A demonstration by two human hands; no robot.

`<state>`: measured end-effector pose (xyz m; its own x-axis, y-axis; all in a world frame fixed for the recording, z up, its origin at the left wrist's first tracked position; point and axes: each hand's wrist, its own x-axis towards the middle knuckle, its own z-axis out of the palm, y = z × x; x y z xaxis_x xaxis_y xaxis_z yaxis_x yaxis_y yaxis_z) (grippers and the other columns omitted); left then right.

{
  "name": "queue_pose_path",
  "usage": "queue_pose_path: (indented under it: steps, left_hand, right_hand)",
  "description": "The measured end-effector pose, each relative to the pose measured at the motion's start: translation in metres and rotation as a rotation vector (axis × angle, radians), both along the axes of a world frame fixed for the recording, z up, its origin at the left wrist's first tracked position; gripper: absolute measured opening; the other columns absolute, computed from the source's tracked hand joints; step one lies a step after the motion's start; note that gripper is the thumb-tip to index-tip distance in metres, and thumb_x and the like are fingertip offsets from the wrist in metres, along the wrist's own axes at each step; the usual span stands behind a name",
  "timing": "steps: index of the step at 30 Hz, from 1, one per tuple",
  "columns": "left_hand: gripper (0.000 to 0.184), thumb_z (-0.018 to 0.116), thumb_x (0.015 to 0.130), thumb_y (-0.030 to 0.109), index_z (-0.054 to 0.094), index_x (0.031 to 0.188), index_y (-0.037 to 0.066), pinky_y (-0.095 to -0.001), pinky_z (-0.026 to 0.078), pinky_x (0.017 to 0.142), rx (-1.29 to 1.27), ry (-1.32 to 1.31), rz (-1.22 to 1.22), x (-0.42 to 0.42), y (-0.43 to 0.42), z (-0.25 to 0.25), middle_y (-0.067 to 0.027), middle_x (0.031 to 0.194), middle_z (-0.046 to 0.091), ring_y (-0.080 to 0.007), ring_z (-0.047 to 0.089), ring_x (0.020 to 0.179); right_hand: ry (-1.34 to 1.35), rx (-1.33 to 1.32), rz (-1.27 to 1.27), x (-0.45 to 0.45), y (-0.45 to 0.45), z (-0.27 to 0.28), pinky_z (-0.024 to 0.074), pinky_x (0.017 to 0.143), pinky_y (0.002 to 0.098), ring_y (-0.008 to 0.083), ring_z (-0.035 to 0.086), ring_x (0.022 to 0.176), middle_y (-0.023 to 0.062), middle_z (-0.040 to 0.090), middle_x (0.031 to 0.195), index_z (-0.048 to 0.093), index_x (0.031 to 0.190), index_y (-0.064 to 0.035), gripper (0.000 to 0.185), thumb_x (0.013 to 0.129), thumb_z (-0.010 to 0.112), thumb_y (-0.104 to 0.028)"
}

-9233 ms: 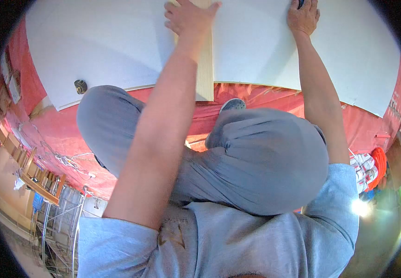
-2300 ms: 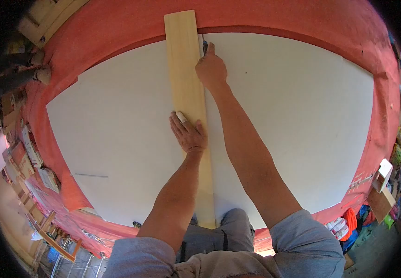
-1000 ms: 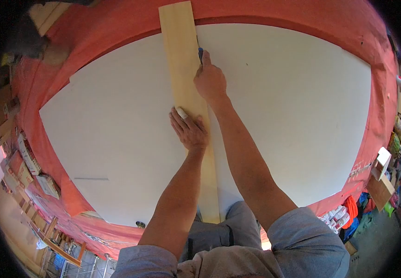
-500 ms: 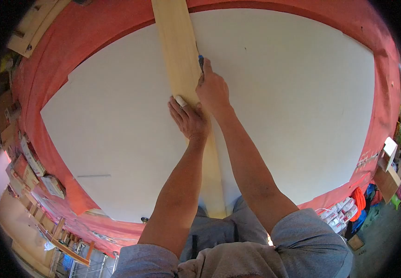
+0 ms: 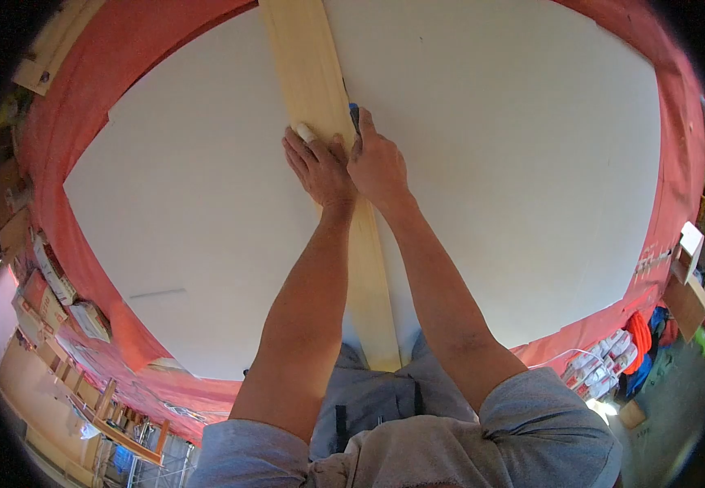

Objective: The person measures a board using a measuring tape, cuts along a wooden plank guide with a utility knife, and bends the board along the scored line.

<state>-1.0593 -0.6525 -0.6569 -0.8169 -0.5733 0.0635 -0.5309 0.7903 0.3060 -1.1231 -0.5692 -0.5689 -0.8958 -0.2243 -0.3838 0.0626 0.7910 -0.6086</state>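
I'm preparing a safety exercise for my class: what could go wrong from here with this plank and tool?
The left hand lies on the plank right beside the right hand, which grips a knife-like tool at its edge; a slip might cut the left.
Only that left hand visibly steadies the plank, so it could pivot on the white sheet.
The plank's near end lies between the legs; an overlong pull might reach them.

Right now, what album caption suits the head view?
Left hand on a pale board, right hand holding a tool along its edge, over a white sheet.
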Motion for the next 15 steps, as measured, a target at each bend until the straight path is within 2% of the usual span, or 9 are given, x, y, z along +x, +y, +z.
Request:
queue_pose_path:
  steps: [3,9,11,15]
  left_hand:
    - [0.062,0.055,0.108,0.041,0.043,0.148,-0.005,-0.0591,0.032,0.124,-0.011,0.079,0.014,-0.001,0.002,0.0,-0.0308,0.163,0.032,-0.0508,0.033,0.15]
    - [0.067,0.055,0.108,0.043,0.041,0.154,-0.004,-0.0581,0.032,0.124,0.014,0.085,0.016,-0.002,0.0,-0.002,-0.0311,0.163,0.033,-0.0504,0.033,0.15]
    - [0.067,0.055,0.108,0.043,0.041,0.153,-0.004,-0.058,0.031,0.124,0.024,0.097,0.018,0.0,0.001,-0.001,-0.0308,0.163,0.033,-0.05,0.032,0.15]
    - [0.068,0.057,0.107,0.043,0.042,0.153,-0.004,-0.0573,0.029,0.125,0.031,0.133,0.022,0.001,0.003,0.0,-0.03,0.163,0.033,-0.0488,0.032,0.151]
  right_hand:
    - [-0.069,0.009,0.006,0.021,0.01,0.003,0.0584,0.076,0.0548,0.0432,0.073,0.086,0.0262,0.072,0.095,0.038,0.157,-0.0017,0.063,0.099,0.058,-0.017]
    - [-0.042,0.004,0.017,0.062,0.028,0.008,0.0579,0.077,0.0549,0.0437,0.073,0.088,0.0266,0.072,0.097,0.037,0.158,0.0,0.064,0.099,0.058,-0.016]
    - [-0.122,0.017,-0.003,0.072,0.033,0.016,0.055,0.084,0.058,0.0481,0.07,0.097,0.0287,0.072,0.107,0.039,0.156,-0.0013,0.055,0.104,0.052,-0.014]
    - [-0.097,0.009,-0.005,0.1,0.047,0.008,0.0546,0.082,0.0575,0.0481,0.07,0.095,0.0285,0.072,0.104,0.039,0.156,-0.0024,0.055,0.104,0.053,-0.012]
